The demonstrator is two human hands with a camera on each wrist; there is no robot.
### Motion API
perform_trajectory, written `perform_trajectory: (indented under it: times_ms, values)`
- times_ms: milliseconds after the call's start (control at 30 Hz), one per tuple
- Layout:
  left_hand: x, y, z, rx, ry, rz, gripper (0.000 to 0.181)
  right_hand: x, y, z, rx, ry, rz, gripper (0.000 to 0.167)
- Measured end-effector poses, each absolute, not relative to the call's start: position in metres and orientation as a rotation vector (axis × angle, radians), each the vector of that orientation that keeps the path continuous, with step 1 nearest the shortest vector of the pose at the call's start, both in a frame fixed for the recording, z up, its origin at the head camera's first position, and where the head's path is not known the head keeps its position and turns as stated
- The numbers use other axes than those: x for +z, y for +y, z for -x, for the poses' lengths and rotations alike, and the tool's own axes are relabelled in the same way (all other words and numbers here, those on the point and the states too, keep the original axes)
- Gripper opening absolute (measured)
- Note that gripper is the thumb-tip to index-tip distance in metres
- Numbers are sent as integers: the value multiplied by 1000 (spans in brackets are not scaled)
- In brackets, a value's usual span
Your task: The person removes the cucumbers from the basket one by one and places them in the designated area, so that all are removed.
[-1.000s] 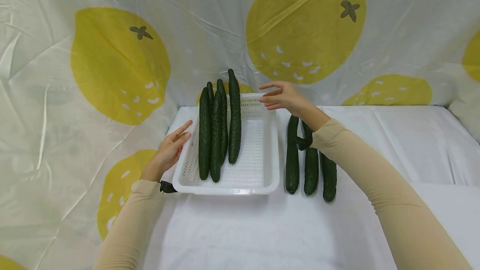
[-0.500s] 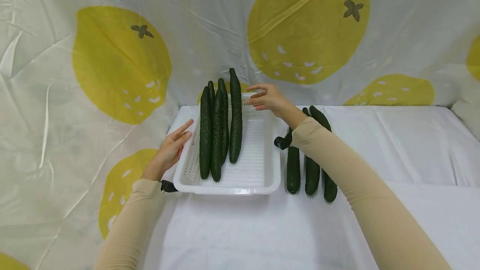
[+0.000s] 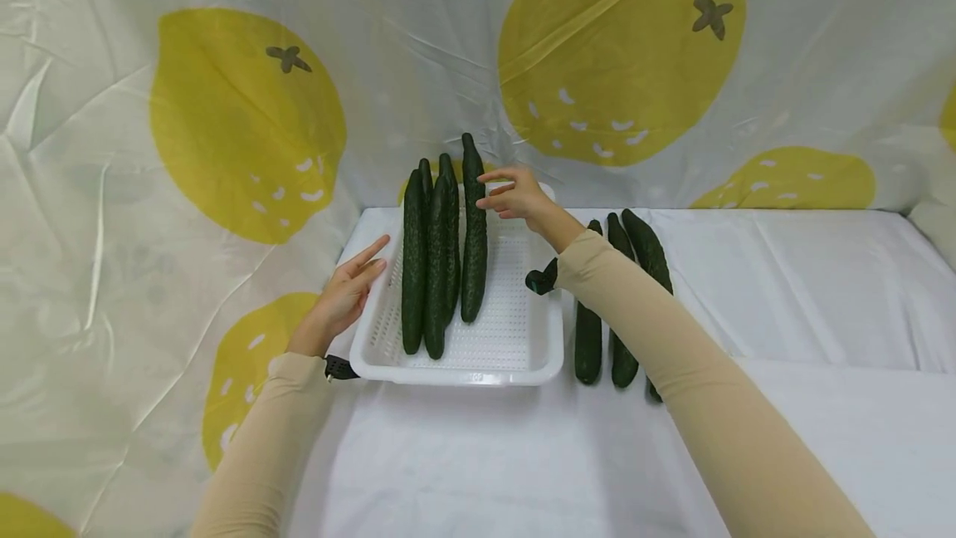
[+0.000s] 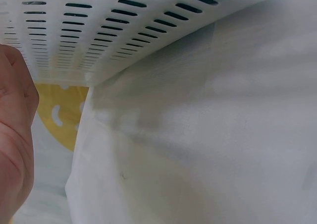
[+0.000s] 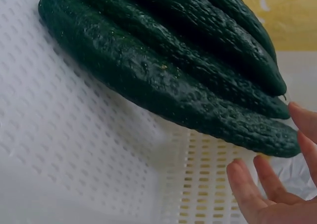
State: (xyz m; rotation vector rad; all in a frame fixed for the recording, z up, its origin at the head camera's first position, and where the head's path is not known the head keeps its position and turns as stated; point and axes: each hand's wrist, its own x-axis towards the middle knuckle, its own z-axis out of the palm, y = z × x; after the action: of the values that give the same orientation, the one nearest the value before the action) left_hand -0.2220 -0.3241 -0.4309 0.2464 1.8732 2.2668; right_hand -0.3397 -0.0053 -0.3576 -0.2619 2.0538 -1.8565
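A white perforated basket [image 3: 456, 377] holds several dark green cucumbers [image 3: 413, 272], with their upper ends leaning on its far rim. The rightmost cucumber [image 3: 474, 251] lies slightly apart from the others. Beside its upper end is my right hand [image 3: 523, 198], fingers spread and loosely bent; in the right wrist view the fingers of that hand [image 5: 277, 199] are around the cucumber's tip [image 5: 282, 140] without a grip, and contact is unclear. My left hand [image 3: 339, 299] is at the basket's left side, fingers extended; its palm [image 4: 15, 135] shows beside the basket wall [image 4: 99, 30].
Three more cucumbers [image 3: 587, 347] lie side by side on the white tablecloth [image 3: 463, 455], right of the basket and partly hidden by my right forearm. Behind the basket hangs a pale curtain [image 3: 418, 40] printed with big lemons.
My right hand has moved left, from above the basket's right rim to the rightmost cucumber's upper end. My left hand stays beside the basket. The view has shifted slightly.
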Motion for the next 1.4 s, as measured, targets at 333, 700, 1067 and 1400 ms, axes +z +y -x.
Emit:
perform_trajectory:
  times_ms: [333, 700, 1067, 1400]
  values:
    - [-429, -322, 221, 2266, 1857, -223, 57, -364, -21, 336, -1921, 2035, 100, 52]
    - [-435, -323, 221, 2265, 1870, -221, 56, -383, -35, 337, -2017, 1894, -75, 54]
    - [-433, -323, 221, 2275, 1876, -241, 56, -389, -40, 340, -2055, 1862, -40, 55]
    - [-417, -317, 214, 2265, 1828, -207, 56, -394, -44, 341, -2062, 1899, 46, 58]
